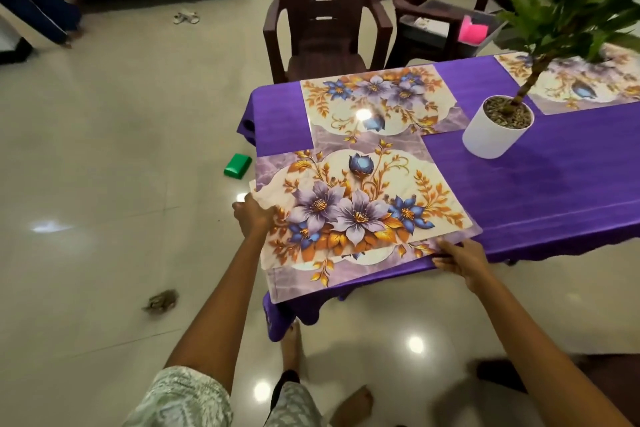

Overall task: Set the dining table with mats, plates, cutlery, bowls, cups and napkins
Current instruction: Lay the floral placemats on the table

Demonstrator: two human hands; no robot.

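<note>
Left hand (pixel 254 215) curled on the glossy rectangular floral placemat (pixel 360 204) at its 9 o'clock edge, right hand (pixel 459 258) pinched its 5 o'clock corner, purple and blue blooms, orange leaves, the mat lay atop another at the purple-clothed table (pixel 540 184) corner.

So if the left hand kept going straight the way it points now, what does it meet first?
Probably nothing new: the left hand already grips the near floral mat at its left edge, pointing across it. Further along that line stands the white plant pot, though depth is unclear.
</note>
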